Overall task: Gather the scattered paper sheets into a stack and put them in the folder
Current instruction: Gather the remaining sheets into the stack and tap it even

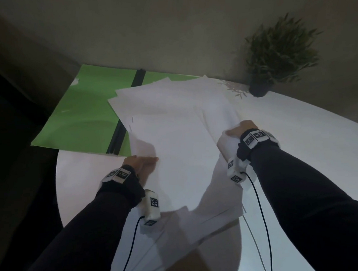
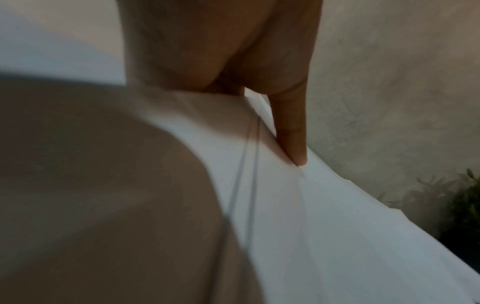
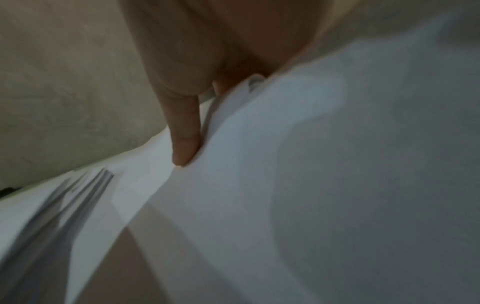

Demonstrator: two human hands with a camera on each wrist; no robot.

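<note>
With our left hand (image 1: 143,162) and right hand (image 1: 240,129) each pinching a side edge of the uneven paper sheets (image 1: 180,139) above the worktop (image 1: 300,127), we should tap them square before sliding them onto the open green folder (image 1: 83,112) beyond.

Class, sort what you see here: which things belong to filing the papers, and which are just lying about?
Belongs to the job:
paper sheets, held by left hand and right hand
green folder, lying open

Just lying about:
potted plant
white table
</note>
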